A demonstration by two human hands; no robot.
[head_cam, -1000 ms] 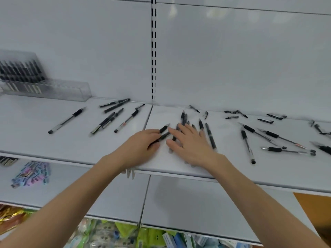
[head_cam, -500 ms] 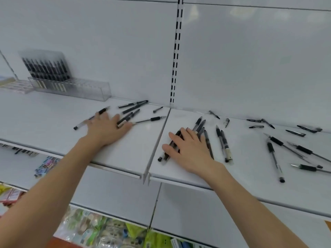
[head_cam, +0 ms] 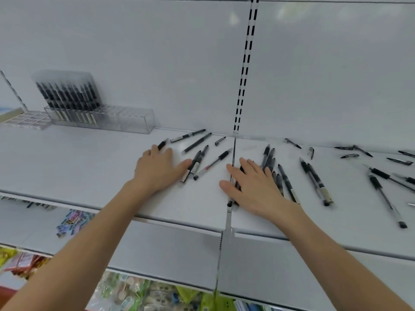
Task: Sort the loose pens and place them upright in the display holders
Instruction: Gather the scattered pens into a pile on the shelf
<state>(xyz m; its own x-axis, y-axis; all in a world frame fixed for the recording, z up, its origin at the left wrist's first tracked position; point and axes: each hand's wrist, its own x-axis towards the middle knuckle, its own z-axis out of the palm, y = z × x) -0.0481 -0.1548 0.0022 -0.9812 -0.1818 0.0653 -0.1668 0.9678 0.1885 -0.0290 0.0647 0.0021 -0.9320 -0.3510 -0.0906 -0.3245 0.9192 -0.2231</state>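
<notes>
Several loose black pens lie scattered over a white shelf point(head_cam: 67, 167). My left hand point(head_cam: 157, 168) lies flat on the shelf over one pen whose black tip point(head_cam: 162, 144) pokes out past the fingers; its thumb touches a small cluster of pens point(head_cam: 197, 161). My right hand point(head_cam: 253, 185) presses flat on a bundle of pens point(head_cam: 269, 159) at the shelf seam. More pens point(head_cam: 316, 181) lie to the right. A clear display holder point(head_cam: 132, 120) stands at the back left, with several black pens point(head_cam: 67, 93) upright in its left part.
A white back panel with a slotted upright point(head_cam: 246, 70) rises behind the shelf. A flat compartment box point(head_cam: 24, 120) sits left of the holder. Lower shelves hold coloured packets point(head_cam: 71, 222) and snack bags point(head_cam: 139, 292).
My left hand left the middle pile and slid leftwards onto the pens on the left shelf section. My right hand stayed pressed on its bundle. The view swung left, bringing the holder closer.
</notes>
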